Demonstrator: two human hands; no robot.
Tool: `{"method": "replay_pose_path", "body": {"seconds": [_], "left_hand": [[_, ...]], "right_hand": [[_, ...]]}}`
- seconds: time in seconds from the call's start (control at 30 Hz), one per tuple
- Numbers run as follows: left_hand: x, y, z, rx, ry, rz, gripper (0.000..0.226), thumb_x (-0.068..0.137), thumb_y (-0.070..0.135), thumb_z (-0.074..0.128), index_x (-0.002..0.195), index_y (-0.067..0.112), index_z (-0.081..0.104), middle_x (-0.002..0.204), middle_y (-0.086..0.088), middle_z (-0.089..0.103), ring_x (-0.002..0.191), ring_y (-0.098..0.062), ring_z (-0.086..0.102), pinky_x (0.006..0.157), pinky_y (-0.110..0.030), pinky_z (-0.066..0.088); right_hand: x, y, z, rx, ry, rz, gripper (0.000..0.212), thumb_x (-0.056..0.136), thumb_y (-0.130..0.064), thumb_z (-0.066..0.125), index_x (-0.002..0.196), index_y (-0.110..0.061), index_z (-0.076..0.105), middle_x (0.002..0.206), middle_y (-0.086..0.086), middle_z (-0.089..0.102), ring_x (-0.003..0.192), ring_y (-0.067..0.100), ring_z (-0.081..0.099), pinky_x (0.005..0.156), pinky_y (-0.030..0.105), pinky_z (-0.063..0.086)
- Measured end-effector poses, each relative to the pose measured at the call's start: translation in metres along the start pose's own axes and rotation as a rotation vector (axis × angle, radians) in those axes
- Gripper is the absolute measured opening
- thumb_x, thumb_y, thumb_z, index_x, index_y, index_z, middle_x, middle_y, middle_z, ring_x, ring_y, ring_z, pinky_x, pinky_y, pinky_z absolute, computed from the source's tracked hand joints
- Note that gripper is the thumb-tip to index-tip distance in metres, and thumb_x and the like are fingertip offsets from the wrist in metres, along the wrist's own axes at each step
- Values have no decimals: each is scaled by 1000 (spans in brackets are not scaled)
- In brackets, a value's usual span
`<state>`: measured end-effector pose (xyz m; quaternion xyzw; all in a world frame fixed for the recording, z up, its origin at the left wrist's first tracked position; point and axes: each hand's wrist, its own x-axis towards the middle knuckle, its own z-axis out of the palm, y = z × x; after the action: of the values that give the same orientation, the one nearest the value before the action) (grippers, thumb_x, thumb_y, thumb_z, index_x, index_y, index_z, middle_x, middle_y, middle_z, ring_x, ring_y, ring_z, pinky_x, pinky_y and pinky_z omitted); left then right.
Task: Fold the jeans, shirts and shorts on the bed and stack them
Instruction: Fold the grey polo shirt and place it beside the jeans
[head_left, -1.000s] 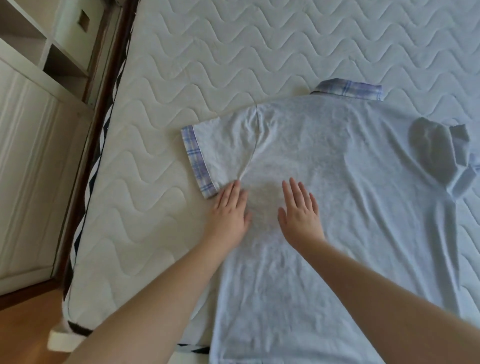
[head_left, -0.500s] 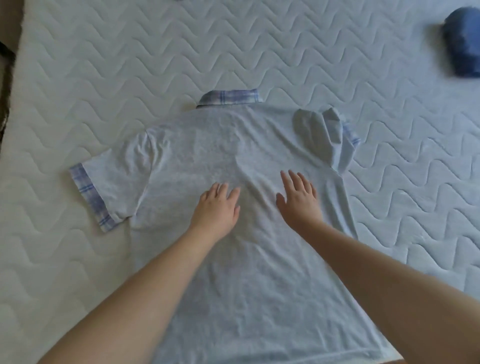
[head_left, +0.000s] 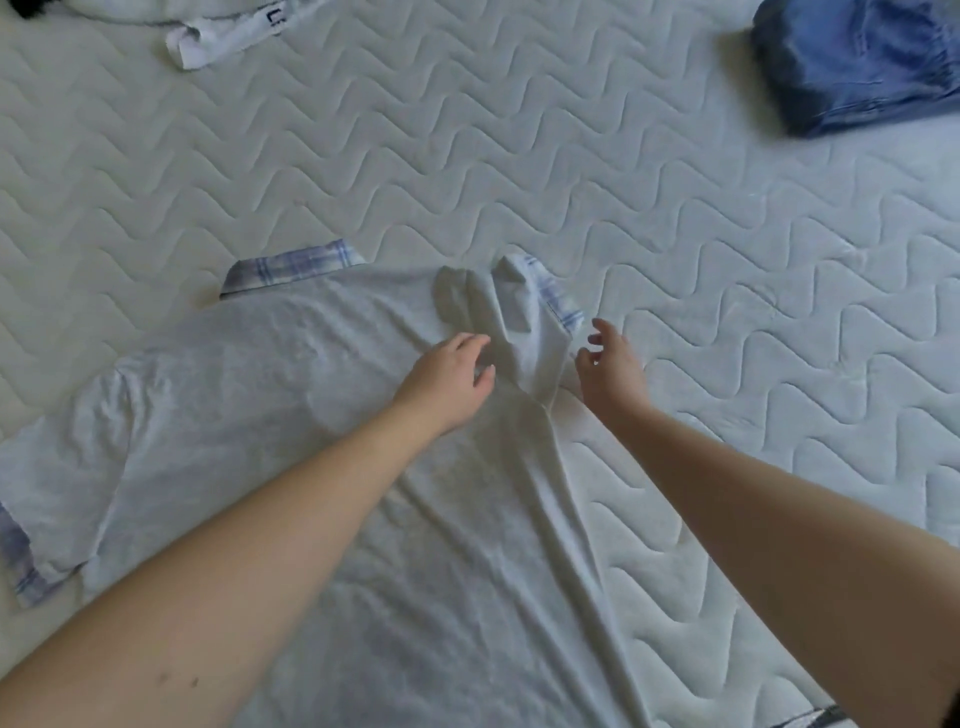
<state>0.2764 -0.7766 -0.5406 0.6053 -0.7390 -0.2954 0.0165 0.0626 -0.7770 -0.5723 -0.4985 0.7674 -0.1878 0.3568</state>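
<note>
The shirt (head_left: 322, 415) is soft matt cloth with woven check trim. The bed (head_left: 467, 156) is matt quilted fabric. The jeans (head_left: 857, 57) are coarse denim.

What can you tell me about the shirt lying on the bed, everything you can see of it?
The shirt is pale grey, soft knit by its look, with a blue plaid collar and plaid cuffs. It lies spread back-up on the quilted mattress, wrinkled, its right sleeve folded over onto the body. The left hand rests on it beside that sleeve; the right hand hovers at its edge.
</note>
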Motion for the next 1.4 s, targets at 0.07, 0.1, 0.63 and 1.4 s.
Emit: {"method": "replay_pose_path", "body": {"seconds": [0.07, 0.1, 0.63, 1.4], "left_hand": [[33, 11, -1, 108, 8, 65, 53, 97, 27, 49, 146, 9, 39, 148, -8, 42, 135, -26, 39, 111, -34, 31], [49, 18, -1, 153, 30, 99, 55, 96, 26, 50, 147, 8, 38, 149, -9, 40, 137, -25, 36, 113, -34, 27], [175, 86, -29, 193, -284, -149, 21, 86, 20, 64, 106, 15, 66, 109, -12, 68, 104, -29, 63, 81, -30, 48], [165, 113, -23, -83, -597, 207, 18, 88, 11, 70, 105, 13, 67, 93, -1, 65, 83, -10, 55, 77, -25, 44]], "right_hand": [[18, 0, 0, 5, -33, 15, 60, 97, -19, 46, 153, -20, 25, 150, 4, 37, 121, 21, 52, 94, 31, 37], [28, -2, -1, -3, -52, 21, 63, 96, -19, 47, 154, -21, 22, 153, 4, 34, 127, 24, 49, 99, 34, 37], [22, 13, -24, 320, -152, 249, 22, 81, -23, 70, 85, -5, 59, 76, 7, 61, 76, 30, 67, 71, 43, 57], [-14, 46, -25, 620, -222, 293, 86, 73, -38, 85, 141, -29, 33, 80, 0, 66, 53, 5, 60, 50, 21, 47]]}}
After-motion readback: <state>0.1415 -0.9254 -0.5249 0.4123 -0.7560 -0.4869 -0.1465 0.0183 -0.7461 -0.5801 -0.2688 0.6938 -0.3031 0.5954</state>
